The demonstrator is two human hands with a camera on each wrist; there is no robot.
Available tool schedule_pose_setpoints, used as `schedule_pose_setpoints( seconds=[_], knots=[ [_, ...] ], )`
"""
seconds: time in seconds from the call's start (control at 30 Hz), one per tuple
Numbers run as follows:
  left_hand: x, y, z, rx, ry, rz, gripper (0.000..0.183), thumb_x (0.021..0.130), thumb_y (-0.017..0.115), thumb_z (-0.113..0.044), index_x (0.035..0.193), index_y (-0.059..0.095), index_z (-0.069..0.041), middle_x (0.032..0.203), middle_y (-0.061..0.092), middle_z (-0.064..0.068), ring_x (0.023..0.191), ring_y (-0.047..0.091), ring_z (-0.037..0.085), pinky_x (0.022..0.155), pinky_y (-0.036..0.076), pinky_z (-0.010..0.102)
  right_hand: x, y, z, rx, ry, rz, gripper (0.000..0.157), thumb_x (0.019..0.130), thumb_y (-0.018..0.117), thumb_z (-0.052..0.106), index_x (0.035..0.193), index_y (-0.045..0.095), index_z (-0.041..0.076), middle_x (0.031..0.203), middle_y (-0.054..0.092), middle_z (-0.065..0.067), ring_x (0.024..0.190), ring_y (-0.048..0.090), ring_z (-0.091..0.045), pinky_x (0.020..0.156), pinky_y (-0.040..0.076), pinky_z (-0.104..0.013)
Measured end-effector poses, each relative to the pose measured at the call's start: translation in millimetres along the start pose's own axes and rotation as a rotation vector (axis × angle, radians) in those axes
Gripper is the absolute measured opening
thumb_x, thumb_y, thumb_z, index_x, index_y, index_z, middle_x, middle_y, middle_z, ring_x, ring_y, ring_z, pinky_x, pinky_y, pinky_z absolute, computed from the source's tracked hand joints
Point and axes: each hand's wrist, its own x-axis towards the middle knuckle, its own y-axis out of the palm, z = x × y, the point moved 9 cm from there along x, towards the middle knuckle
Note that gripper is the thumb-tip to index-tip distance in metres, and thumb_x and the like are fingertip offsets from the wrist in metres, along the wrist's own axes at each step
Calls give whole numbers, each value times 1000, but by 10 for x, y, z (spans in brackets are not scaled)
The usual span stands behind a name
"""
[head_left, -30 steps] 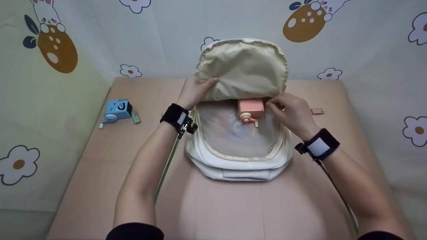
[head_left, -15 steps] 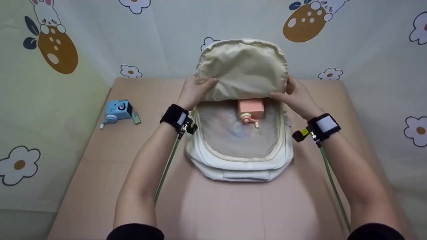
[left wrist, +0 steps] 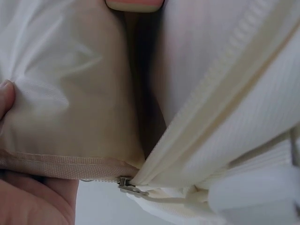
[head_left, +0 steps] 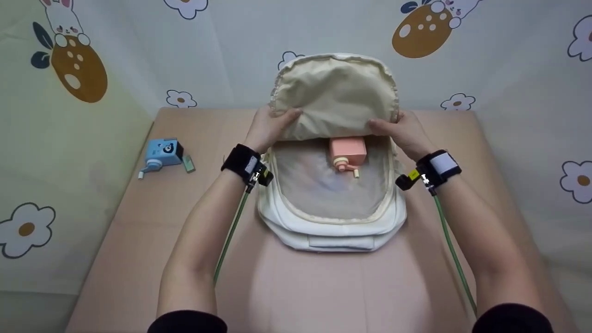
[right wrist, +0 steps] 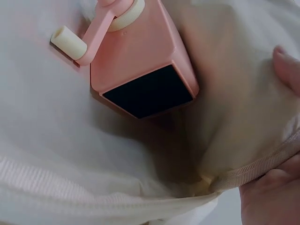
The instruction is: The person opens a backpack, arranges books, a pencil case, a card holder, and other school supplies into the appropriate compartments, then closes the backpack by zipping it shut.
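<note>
The pink crank sharpener (head_left: 348, 148) rests inside the white backpack (head_left: 340, 241), below the raised flap (head_left: 337, 90). The left hand (head_left: 268, 127) pinches the flap's left edge, the right hand (head_left: 410, 134) its right edge, apparently to hold the backpack open. A blue crank sharpener (head_left: 162, 151) stands well apart.

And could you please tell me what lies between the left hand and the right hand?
The backpack's open flap; the head view shows its beige inside, gripped by the left hand and right hand.
</note>
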Motion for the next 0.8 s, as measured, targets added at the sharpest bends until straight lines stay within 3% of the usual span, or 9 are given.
schedule_pose_setpoints(
  seconds=[0.27, 0.4, 0.5, 0.6, 0.8],
  knots=[
    [-31, -19, 18, -22, 21, 12, 35, 91, 78, -40, 98, 69, -7, 70, 60, 1, 55, 49, 11, 52, 42, 24, 57, 33, 13, 74, 17, -60, 45, 87, 83, 39, 110, 69, 3, 106, 71, -8, 98, 66, -20, 84, 51, -28],
    [-91, -48, 27, 1, 65, 53, 51, 88, 80, -43, 121, 64, -8, 100, 69, 4, 86, 65, 14, 78, 53, 26, 61, 41, 16, 61, 38, -68, 49, 86, 83, 43, 113, 68, 4, 108, 69, -8, 100, 63, -19, 84, 50, -29],
    [-170, -137, 57, 50, 92, 84, 63, 90, 77, -47, 137, 57, -11, 127, 67, 5, 116, 63, 16, 101, 49, 31, 63, 46, 18, 58, 41, -67, 52, 85, 83, 44, 114, 67, 4, 109, 68, -8, 101, 61, -19, 86, 48, -30],
    [-270, -360, 132, 137, 88, 57, 68, 92, 71, -55, 142, 56, -13, 139, 61, 6, 129, 56, 18, 108, 44, 35, 73, 47, 20, 59, 32, -64, 52, 86, 82, 44, 113, 67, 3, 109, 69, -8, 101, 62, -19, 86, 49, -31],
    [-470, -1058, 285, 271, 49, -95, 65, 97, 65, -52, 145, 53, -10, 143, 58, 9, 133, 52, 24, 112, 39, 42, 80, 31, 11, 47, 25, -67, 51, 86, 82, 45, 111, 67, 3, 107, 70, -8, 100, 63, -19, 86, 49, -30]
  ],
)
